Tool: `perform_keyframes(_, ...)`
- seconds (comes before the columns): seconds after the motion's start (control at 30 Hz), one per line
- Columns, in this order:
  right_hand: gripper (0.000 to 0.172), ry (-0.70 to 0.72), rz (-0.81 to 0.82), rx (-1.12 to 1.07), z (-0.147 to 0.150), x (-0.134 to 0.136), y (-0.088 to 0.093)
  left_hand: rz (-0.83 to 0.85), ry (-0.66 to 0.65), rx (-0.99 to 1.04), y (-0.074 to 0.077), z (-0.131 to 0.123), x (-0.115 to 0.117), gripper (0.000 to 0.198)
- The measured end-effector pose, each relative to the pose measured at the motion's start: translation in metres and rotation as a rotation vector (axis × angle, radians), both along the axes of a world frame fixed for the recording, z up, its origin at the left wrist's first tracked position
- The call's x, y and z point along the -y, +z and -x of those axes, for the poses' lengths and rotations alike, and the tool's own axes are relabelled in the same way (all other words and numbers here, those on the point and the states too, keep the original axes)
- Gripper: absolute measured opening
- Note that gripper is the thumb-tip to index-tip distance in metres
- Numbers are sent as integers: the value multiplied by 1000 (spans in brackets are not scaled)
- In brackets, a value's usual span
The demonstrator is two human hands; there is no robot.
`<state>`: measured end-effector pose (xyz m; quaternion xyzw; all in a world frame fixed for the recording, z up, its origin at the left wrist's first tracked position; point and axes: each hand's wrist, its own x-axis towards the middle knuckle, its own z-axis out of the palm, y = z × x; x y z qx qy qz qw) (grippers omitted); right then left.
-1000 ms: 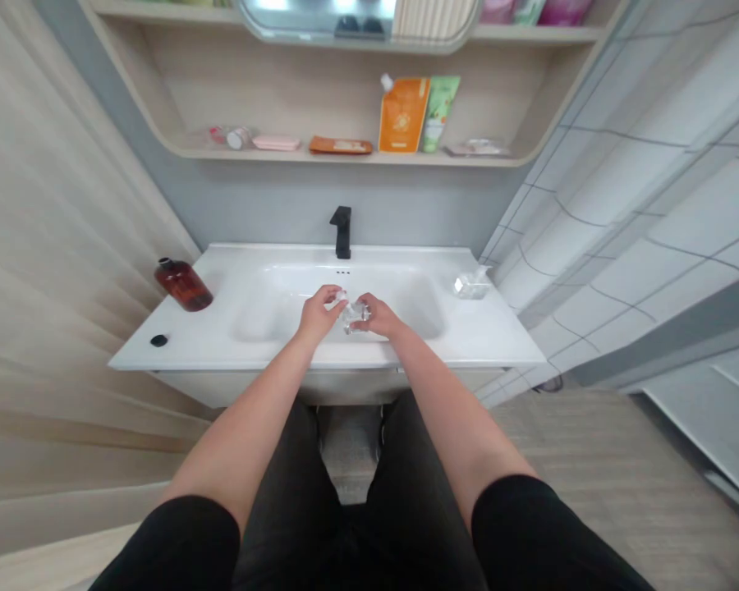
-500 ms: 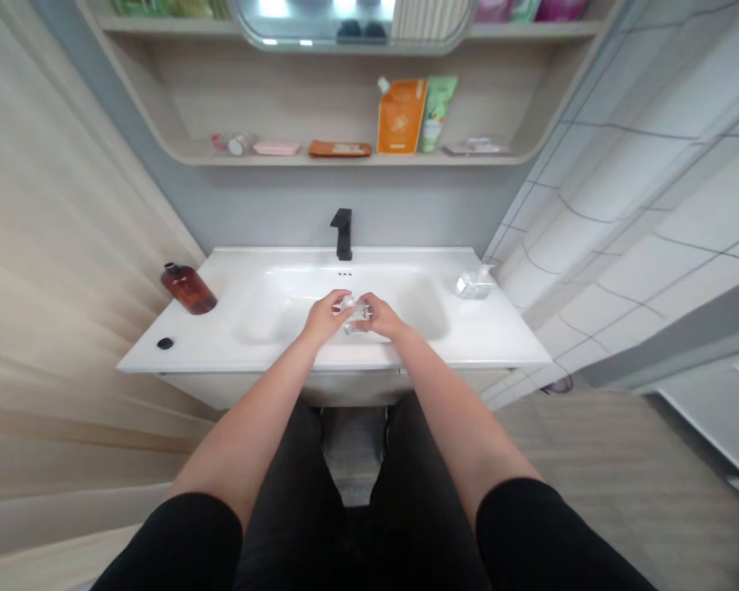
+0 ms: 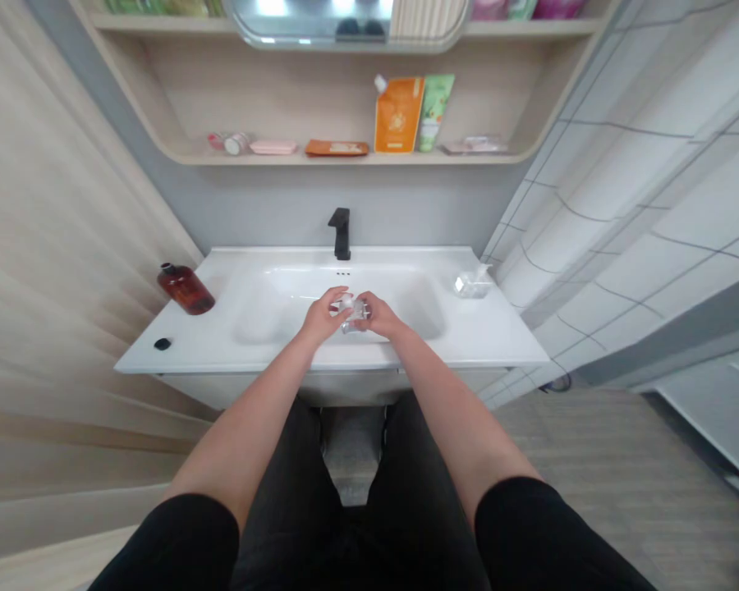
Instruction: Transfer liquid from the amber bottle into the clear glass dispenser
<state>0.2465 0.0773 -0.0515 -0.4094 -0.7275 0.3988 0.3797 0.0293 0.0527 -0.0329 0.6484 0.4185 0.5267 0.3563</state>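
Observation:
Over the white sink basin (image 3: 264, 316) I hold a small clear bottle (image 3: 352, 325) with a white top, tilted between both hands. My right hand (image 3: 377, 315) is closed round the clear body from the right side. At the white top, the thumb and fingers of my left hand (image 3: 323, 315) are pinched together. Their tips partly hide the top, so its exact shape is unclear. Behind the hands stands the black faucet (image 3: 341, 234).
A brown bottle (image 3: 186, 289) without a cap lies tilted at the counter's left, with a black cap (image 3: 162, 344) nearby. A clear pump bottle (image 3: 473, 283) stands at the right. Above, a shelf (image 3: 345, 160) holds an orange pouch (image 3: 399, 115) and a green tube (image 3: 436, 112).
Almost nothing differs. The view has shifted slightly, and both hands keep their grip on the clear bottle over the basin.

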Motion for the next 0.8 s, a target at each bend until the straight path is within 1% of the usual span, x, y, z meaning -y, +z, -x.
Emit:
perform_keyframes(0.07, 66, 0, 2, -3, 0, 0, 0, 14, 11, 18, 1, 0, -1, 58)
perform_keyframes(0.2, 65, 15, 8, -29, 0, -1, -2, 39, -8, 97, 0, 1, -2, 55)
perform_keyframes(0.33, 65, 20, 2, -5, -1, -1, -2, 8, 3, 20, -5, 2, -4, 56)
perform_keyframes(0.47, 66, -23, -26, 13, -1, -2, -2, -2, -19, 62, -8, 3, -6, 48)
perform_keyframes(0.53, 67, -20, -13, 17, -1, -2, -2, 7, -24, 58, -9, 4, -7, 49)
perform_keyframes(0.6, 66, -6, -17, 23, -1, -2, -3, 12, 4, 10, -8, 4, -6, 50)
perform_keyframes(0.67, 63, 0, -35, 24, -1, -2, -3, 4, 23, -21, -8, 4, -6, 46)
perform_keyframes(0.73, 63, -7, -43, 24, -1, -2, -3, -7, 3, -4, -7, 3, -5, 40)
perform_keyframes(0.8, 64, -14, -38, 28, -1, -1, -2, -8, -23, 15, -7, 3, -5, 39)
